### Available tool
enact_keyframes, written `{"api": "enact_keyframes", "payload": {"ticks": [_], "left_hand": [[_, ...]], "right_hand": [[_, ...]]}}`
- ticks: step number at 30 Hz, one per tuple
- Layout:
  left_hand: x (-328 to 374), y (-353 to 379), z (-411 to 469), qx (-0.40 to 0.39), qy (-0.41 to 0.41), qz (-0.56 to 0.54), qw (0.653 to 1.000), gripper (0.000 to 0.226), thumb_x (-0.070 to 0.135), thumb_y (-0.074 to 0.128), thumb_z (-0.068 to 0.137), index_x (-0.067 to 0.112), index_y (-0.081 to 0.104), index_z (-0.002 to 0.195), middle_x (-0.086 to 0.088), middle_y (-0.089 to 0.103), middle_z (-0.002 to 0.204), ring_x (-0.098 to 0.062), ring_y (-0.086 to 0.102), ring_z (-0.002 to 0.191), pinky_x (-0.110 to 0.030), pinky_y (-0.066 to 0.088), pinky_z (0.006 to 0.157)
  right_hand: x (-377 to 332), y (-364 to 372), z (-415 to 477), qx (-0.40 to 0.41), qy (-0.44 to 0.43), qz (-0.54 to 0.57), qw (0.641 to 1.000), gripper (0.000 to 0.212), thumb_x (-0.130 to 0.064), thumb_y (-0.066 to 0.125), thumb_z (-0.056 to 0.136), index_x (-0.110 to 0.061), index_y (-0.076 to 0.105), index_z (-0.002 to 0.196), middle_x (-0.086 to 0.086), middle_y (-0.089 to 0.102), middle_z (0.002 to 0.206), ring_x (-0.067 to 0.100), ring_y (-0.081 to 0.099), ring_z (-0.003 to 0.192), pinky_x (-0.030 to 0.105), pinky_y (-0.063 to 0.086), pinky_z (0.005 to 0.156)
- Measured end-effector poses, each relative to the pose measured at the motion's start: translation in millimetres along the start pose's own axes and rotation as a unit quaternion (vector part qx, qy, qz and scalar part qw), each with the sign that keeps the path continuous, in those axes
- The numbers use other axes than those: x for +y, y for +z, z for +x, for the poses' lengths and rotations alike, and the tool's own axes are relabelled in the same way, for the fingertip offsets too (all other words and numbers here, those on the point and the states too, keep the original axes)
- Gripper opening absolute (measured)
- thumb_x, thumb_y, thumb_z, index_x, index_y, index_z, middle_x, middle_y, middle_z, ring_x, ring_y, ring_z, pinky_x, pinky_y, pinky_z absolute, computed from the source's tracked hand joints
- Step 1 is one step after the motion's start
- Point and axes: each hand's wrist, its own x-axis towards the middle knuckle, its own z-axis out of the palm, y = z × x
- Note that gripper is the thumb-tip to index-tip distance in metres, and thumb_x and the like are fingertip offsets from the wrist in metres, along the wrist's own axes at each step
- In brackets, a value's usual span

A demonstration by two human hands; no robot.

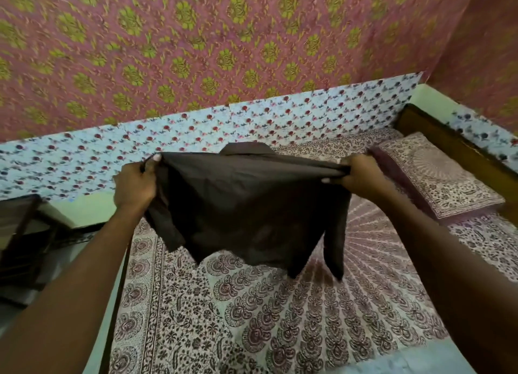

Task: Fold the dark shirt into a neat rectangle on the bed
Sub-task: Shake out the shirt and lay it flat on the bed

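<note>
The dark brown shirt (246, 205) hangs in the air above the bed (252, 317), stretched out between both hands. My left hand (136, 184) grips its upper left corner and my right hand (360, 174) grips its upper right edge. The collar peeks up behind the top edge at the centre. The lower hem and a sleeve dangle loose, clear of the patterned bedsheet below.
A pillow (437, 177) in matching print lies at the bed's right end against a wooden headboard (454, 146). Floral tiled wall (252, 121) runs behind the bed. A dark wooden piece of furniture (22, 233) stands at the left, past the bed's edge.
</note>
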Motion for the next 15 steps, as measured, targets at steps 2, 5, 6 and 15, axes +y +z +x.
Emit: {"api": "enact_keyframes", "payload": {"ticks": [2,5,6,15], "left_hand": [[13.9,0.9,-14.0,-0.002,0.034,-0.016,0.999,0.059,0.051,0.049,0.102,0.016,0.036,0.057,-0.01,0.037,0.054,-0.027,0.04,0.055,-0.038,0.024,0.054],[27.7,7.1,-29.0,0.008,0.066,-0.026,0.997,0.057,0.043,0.05,0.104,0.013,0.033,0.058,-0.009,0.034,0.053,-0.025,0.033,0.051,-0.036,0.021,0.051],[30.0,9.0,-30.5,0.011,0.075,-0.024,0.997,0.057,0.043,0.05,0.104,0.013,0.034,0.058,-0.009,0.034,0.053,-0.025,0.034,0.05,-0.035,0.021,0.051],[33.7,39.6,-20.8,-0.058,0.157,-0.077,0.983,0.047,0.033,0.059,0.101,-0.002,0.053,0.071,-0.021,0.05,0.064,-0.026,0.046,0.061,-0.034,0.032,0.057]], "right_hand": [[12.2,-12.7,2.0,0.033,0.022,0.069,0.997,0.035,-0.035,0.085,0.081,-0.019,0.058,0.066,-0.001,0.053,0.061,0.018,0.051,0.061,0.027,0.033,0.051],[29.4,-27.7,9.8,0.059,0.038,0.068,0.995,0.034,-0.034,0.082,0.084,-0.008,0.062,0.082,0.004,0.055,0.068,0.022,0.054,0.067,0.028,0.034,0.053],[33.4,-32.1,12.5,0.072,0.038,0.044,0.996,0.036,-0.034,0.082,0.084,-0.006,0.058,0.087,0.006,0.056,0.074,0.024,0.057,0.073,0.028,0.036,0.055],[60.1,-61.9,18.1,0.077,0.061,-0.138,0.986,0.049,-0.043,0.092,0.069,-0.019,0.049,0.075,0.002,0.052,0.075,0.029,0.055,0.08,0.034,0.042,0.068]]}}
